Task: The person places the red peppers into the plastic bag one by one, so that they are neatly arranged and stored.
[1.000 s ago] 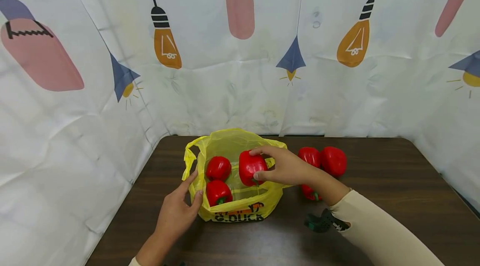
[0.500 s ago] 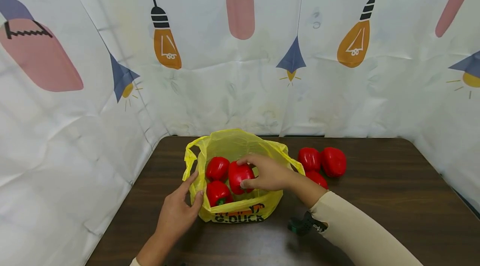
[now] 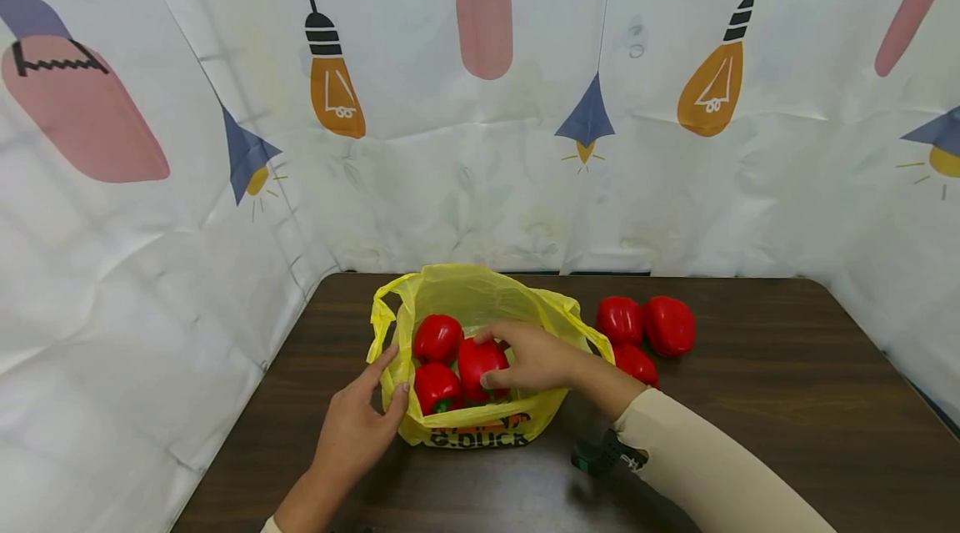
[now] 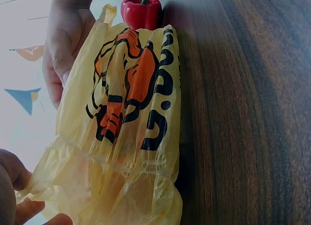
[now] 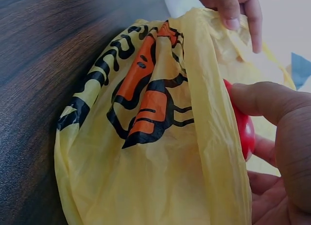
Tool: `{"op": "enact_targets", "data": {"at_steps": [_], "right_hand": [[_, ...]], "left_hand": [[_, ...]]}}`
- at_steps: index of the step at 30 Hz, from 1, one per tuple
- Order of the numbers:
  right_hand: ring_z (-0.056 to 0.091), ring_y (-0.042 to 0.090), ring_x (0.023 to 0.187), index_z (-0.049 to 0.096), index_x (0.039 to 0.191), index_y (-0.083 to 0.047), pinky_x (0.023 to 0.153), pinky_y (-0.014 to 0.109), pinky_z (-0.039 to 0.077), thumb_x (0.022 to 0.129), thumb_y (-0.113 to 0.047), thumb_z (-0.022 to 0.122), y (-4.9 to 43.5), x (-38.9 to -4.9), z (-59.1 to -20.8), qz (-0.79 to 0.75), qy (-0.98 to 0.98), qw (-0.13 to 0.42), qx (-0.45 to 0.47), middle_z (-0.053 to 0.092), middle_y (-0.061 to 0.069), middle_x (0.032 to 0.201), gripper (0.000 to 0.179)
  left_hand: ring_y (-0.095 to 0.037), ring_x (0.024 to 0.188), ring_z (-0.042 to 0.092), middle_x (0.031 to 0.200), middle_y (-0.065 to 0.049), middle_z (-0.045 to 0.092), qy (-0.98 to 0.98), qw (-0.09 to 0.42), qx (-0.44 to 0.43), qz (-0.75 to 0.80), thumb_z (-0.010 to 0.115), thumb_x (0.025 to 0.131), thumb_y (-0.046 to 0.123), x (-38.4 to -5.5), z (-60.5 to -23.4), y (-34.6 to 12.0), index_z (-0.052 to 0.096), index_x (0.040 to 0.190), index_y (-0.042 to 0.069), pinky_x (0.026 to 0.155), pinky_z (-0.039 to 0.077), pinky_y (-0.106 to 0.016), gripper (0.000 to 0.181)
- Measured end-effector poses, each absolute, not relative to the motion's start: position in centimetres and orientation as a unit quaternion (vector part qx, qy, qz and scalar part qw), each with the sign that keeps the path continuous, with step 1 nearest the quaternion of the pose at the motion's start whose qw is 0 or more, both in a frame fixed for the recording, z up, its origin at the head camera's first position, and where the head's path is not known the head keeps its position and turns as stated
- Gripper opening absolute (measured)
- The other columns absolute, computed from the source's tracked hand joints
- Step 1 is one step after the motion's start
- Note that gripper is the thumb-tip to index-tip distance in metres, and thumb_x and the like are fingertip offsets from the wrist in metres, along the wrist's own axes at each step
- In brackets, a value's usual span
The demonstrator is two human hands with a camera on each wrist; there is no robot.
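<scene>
A yellow plastic bag printed with a duck design stands on the table with its mouth held wide. At its left edge my left hand holds the rim, thumb and fingers on the plastic. My right hand reaches inside and grips a red bell pepper, thumb on the near side. Two more red bell peppers lie left of it in the bag, a rear pepper and a front pepper. In the right wrist view, the bag wall partly hides the held bell pepper.
Right of the bag, three red bell peppers sit close together on the dark wooden table: a left pepper, a right pepper and a nearer pepper. A white printed curtain hangs behind the table.
My right hand has moved left and down into the bag with its bell pepper, which now sits against the two others. The left hand stays at the rim.
</scene>
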State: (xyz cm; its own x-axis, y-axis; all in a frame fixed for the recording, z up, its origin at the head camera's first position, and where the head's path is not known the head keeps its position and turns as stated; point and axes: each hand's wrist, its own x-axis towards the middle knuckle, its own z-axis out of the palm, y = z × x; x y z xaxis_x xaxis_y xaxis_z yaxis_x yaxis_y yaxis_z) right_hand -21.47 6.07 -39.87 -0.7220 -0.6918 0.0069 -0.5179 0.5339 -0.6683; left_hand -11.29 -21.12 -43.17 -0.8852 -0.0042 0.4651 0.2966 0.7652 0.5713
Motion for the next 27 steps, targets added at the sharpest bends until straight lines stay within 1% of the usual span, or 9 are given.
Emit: {"op": "enact_targets", "data": {"at_steps": [5,10,13,17,22,27], "right_hand": [[0.061,0.019,0.113,0.062,0.132,-0.014,0.09,0.035,0.054,0.088,-0.035,0.08,6.03,-21.43,-40.14,-0.32,0.87,0.149,-0.345,0.064,-0.001,0.127,0.052],[0.062,0.016,0.107,0.063,0.131,-0.015,0.089,0.034,0.054,0.088,-0.038,0.08,5.99,-21.38,-40.29,-0.307,0.874,0.166,-0.338,0.066,-0.003,0.12,0.051],[0.063,0.016,0.108,0.064,0.13,-0.016,0.091,0.034,0.053,0.088,-0.037,0.079,5.98,-21.34,-40.28,-0.301,0.875,0.171,-0.337,0.067,-0.005,0.119,0.049],[0.063,0.02,0.116,0.066,0.129,-0.016,0.095,0.037,0.053,0.09,-0.035,0.078,6.02,-21.33,-40.33,-0.3,0.874,0.173,-0.341,0.068,-0.003,0.122,0.045],[0.062,0.024,0.12,0.065,0.129,-0.016,0.098,0.041,0.051,0.091,-0.034,0.077,6.15,-21.4,-40.36,-0.304,0.873,0.174,-0.338,0.067,-0.002,0.125,0.044],[0.059,0.026,0.122,0.065,0.132,-0.015,0.097,0.043,0.051,0.093,-0.034,0.075,6.59,-21.24,-39.57,-0.319,0.871,0.179,-0.329,0.065,0.001,0.129,0.045]], "left_hand": [[-0.031,0.11,0.068,0.128,-0.021,0.067,-0.912,0.223,-0.08,-0.335,0.079,0.087,0.008,-11.28,-43.13,-21.05,0.06,0.143,0.005,0.085,0.057,-0.053,0.059],[-0.031,0.11,0.068,0.128,-0.021,0.067,-0.911,0.22,-0.08,-0.339,0.079,0.088,0.008,-11.28,-43.08,-20.97,0.06,0.143,0.005,0.085,0.057,-0.052,0.058],[-0.029,0.108,0.069,0.128,-0.021,0.067,-0.91,0.22,-0.08,-0.342,0.079,0.088,0.007,-11.28,-43.08,-20.96,0.059,0.143,0.005,0.083,0.058,-0.05,0.059],[-0.029,0.109,0.069,0.127,-0.021,0.067,-0.911,0.22,-0.079,-0.341,0.079,0.088,0.007,-11.29,-43.14,-21.0,0.059,0.143,0.005,0.083,0.058,-0.051,0.059],[-0.032,0.11,0.068,0.127,-0.02,0.068,-0.912,0.222,-0.078,-0.336,0.079,0.087,0.008,-11.32,-43.19,-21.04,0.06,0.143,0.005,0.084,0.058,-0.052,0.058],[-0.032,0.108,0.069,0.125,-0.021,0.068,-0.913,0.224,-0.079,-0.332,0.079,0.087,0.008,-11.32,-43.14,-21.1,0.06,0.142,0.005,0.082,0.058,-0.052,0.058]]}}
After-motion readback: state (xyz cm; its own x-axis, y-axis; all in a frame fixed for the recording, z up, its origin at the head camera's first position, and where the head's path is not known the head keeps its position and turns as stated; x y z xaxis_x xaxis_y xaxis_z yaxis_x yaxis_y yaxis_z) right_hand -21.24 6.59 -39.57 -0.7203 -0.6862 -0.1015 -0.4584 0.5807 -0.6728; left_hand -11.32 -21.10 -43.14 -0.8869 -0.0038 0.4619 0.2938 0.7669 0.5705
